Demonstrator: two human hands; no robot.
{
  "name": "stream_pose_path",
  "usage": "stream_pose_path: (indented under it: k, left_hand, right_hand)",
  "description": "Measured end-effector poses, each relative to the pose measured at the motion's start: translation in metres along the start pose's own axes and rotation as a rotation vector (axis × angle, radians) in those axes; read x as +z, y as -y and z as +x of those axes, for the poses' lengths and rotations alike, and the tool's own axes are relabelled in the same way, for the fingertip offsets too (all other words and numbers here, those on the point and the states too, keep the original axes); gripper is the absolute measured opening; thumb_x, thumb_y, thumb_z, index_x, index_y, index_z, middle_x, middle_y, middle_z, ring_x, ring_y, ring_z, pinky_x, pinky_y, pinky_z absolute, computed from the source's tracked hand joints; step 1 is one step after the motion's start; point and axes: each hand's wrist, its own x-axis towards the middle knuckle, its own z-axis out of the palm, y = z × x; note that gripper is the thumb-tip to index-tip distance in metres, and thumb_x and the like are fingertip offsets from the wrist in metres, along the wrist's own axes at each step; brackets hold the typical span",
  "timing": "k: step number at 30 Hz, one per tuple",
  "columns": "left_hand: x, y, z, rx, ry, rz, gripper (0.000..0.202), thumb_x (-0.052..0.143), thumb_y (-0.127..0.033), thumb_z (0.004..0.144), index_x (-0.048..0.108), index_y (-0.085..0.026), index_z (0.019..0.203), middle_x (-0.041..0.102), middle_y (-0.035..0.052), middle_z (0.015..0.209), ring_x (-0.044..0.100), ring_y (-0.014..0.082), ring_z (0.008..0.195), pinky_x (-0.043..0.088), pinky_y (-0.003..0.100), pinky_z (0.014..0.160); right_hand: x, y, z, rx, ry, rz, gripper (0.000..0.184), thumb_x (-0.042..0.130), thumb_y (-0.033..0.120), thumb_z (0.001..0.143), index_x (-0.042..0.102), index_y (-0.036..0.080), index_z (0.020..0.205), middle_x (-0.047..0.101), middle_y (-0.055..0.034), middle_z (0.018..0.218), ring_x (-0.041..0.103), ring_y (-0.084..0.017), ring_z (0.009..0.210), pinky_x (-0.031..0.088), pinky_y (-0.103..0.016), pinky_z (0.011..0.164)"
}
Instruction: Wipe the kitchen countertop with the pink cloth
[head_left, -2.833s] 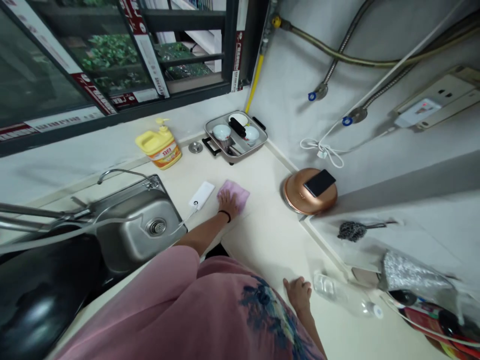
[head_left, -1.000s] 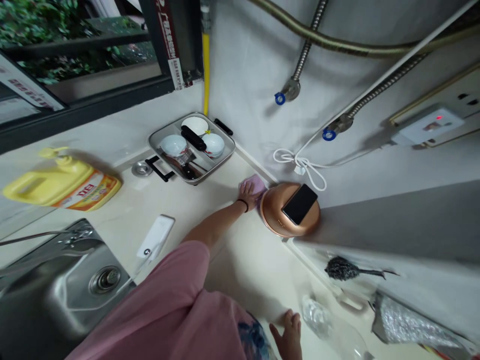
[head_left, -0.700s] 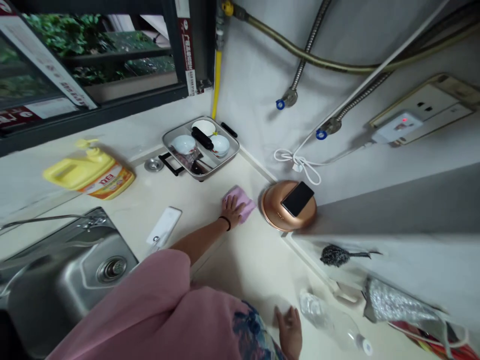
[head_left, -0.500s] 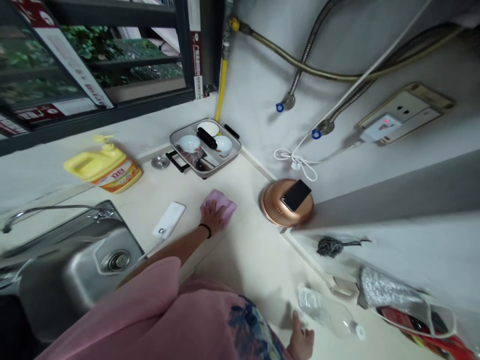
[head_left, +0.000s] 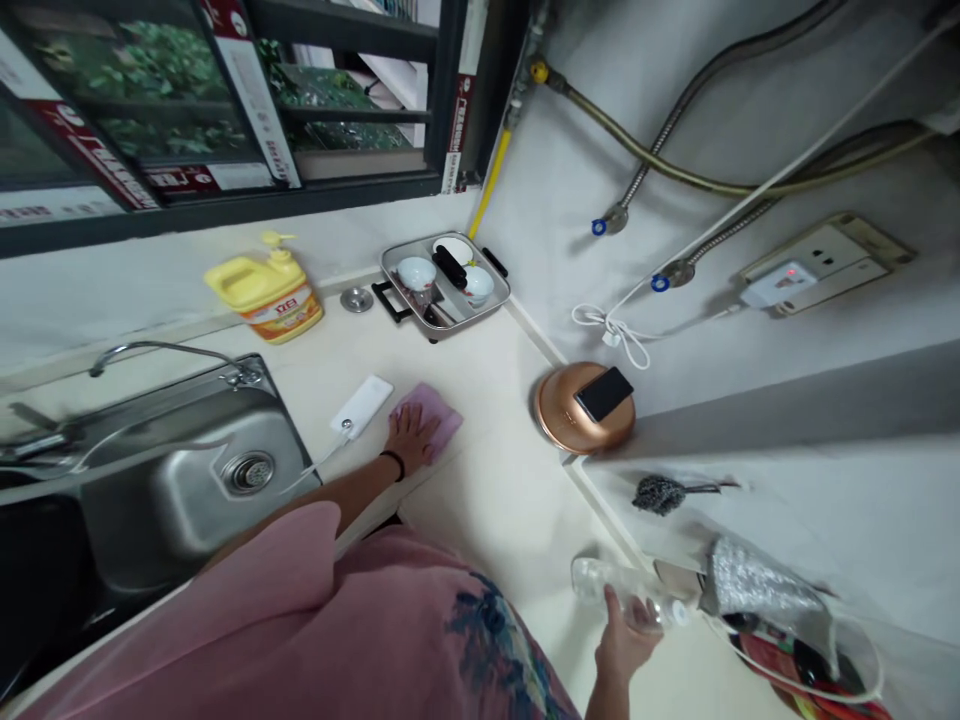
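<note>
My left hand (head_left: 409, 436) lies flat with its fingers spread on a folded purple cloth (head_left: 444, 425) on the counter. A dark band circles that wrist. Left of the cloth is a white phone-like device (head_left: 363, 404) with a white cable plugged into its near end. At the lower right, my right hand (head_left: 626, 640) is closed around a clear plastic bottle (head_left: 596, 580) with a white cap. The bottle is on its side, thumb on the near side and the other fingers partly seen through it.
A steel sink (head_left: 202, 490) lies left, with a yellow detergent jug (head_left: 274, 300) behind it. A square pan (head_left: 450, 320) holding bowls stands in the corner. A copper-coloured basin (head_left: 555, 410) carries a black phone (head_left: 604, 394). A silvery bag (head_left: 761, 580) lies right.
My right hand has reached right and closed around the bottle, which has shifted and turned. My left hand and the cloth have slid nearer the white device. The view has swung left.
</note>
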Motion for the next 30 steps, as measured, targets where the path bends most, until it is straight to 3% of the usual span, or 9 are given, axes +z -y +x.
stream_pose_path:
  k: [2, 5, 10, 13, 17, 20, 25, 30]
  left_hand:
    - [0.0, 0.002, -0.003, 0.005, -0.003, -0.011, 0.071, 0.052, -0.045, 0.102, 0.039, -0.03, 0.17, 0.005, 0.0105, 0.183, -0.007, 0.0471, 0.166, -0.005, 0.068, 0.13]
    - [0.001, 0.003, -0.005, 0.001, -0.005, -0.028, 0.072, 0.052, -0.044, 0.101, 0.039, -0.029, 0.17, 0.005, 0.0096, 0.183, -0.009, 0.0466, 0.166, -0.006, 0.069, 0.129]
    - [0.0, 0.0, -0.005, -0.002, -0.001, -0.03, 0.07, 0.055, -0.042, 0.102, 0.041, -0.029, 0.169, 0.009, 0.0095, 0.183, -0.008, 0.0472, 0.166, -0.007, 0.067, 0.13]
    - [-0.001, 0.0, -0.005, -0.004, -0.002, -0.031, 0.07, 0.057, -0.043, 0.101, 0.041, -0.031, 0.169, 0.011, 0.0095, 0.182, -0.006, 0.0472, 0.166, -0.006, 0.066, 0.131]
    - [-0.001, 0.0, -0.006, -0.005, -0.009, -0.05, 0.071, 0.058, -0.044, 0.101, 0.04, -0.034, 0.169, 0.009, 0.0104, 0.183, -0.004, 0.0446, 0.167, -0.006, 0.067, 0.13]
    - [-0.001, 0.001, -0.006, -0.003, -0.009, -0.059, 0.071, 0.058, -0.045, 0.101, 0.041, -0.034, 0.169, 0.011, 0.0102, 0.182, -0.003, 0.0446, 0.167, -0.004, 0.067, 0.13]
    - [0.0, 0.002, -0.004, 0.004, 0.0, -0.074, 0.072, 0.06, -0.044, 0.1, 0.04, -0.035, 0.169, 0.012, 0.0093, 0.182, -0.003, 0.0454, 0.166, -0.005, 0.068, 0.13]
    - [0.007, -0.002, 0.0, 0.06, 0.001, -0.103, 0.073, 0.062, -0.04, 0.1, 0.038, -0.039, 0.169, 0.012, 0.0065, 0.183, -0.004, 0.0447, 0.167, -0.006, 0.068, 0.13]
  right_hand:
    - [0.007, 0.011, -0.01, -0.039, 0.176, -0.032, 0.098, 0.084, 0.07, 0.057, 0.058, 0.025, 0.14, 0.073, -0.0184, 0.133, 0.069, -0.045, 0.127, 0.059, -0.058, 0.108]
    - [0.032, 0.041, -0.034, -0.018, 0.547, -0.013, 0.088, 0.09, 0.059, 0.052, 0.069, 0.023, 0.13, 0.079, -0.0126, 0.118, 0.074, -0.041, 0.115, 0.061, -0.053, 0.102]
    - [0.114, 0.119, -0.078, 0.123, 1.099, 0.078, 0.067, 0.092, 0.051, 0.053, 0.078, 0.017, 0.108, 0.082, -0.011, 0.106, 0.074, -0.033, 0.104, 0.059, -0.043, 0.091]
    - [0.165, 0.171, -0.092, 0.157, 1.294, -0.003, 0.061, 0.09, 0.049, 0.056, 0.079, 0.014, 0.105, 0.081, -0.0077, 0.094, 0.072, -0.028, 0.092, 0.056, -0.039, 0.086]
    - [0.211, 0.223, -0.09, 0.202, 1.346, -0.045, 0.053, 0.086, 0.051, 0.06, 0.077, 0.013, 0.097, 0.077, -0.0039, 0.082, 0.067, -0.022, 0.08, 0.052, -0.035, 0.077]
    - [0.223, 0.236, -0.085, 0.163, 1.368, -0.075, 0.051, 0.085, 0.052, 0.063, 0.076, 0.014, 0.096, 0.076, -0.0034, 0.081, 0.067, -0.021, 0.08, 0.052, -0.035, 0.079]
    - [0.212, 0.215, -0.088, -0.023, 1.219, -0.015, 0.065, 0.09, 0.044, 0.057, 0.072, 0.018, 0.114, 0.079, -0.0036, 0.1, 0.069, -0.024, 0.097, 0.054, -0.038, 0.092]
    - [0.17, 0.17, -0.087, -0.076, 1.0, 0.06, 0.084, 0.092, 0.042, 0.056, 0.062, 0.021, 0.132, 0.077, -0.0088, 0.12, 0.07, -0.027, 0.112, 0.056, -0.041, 0.1]
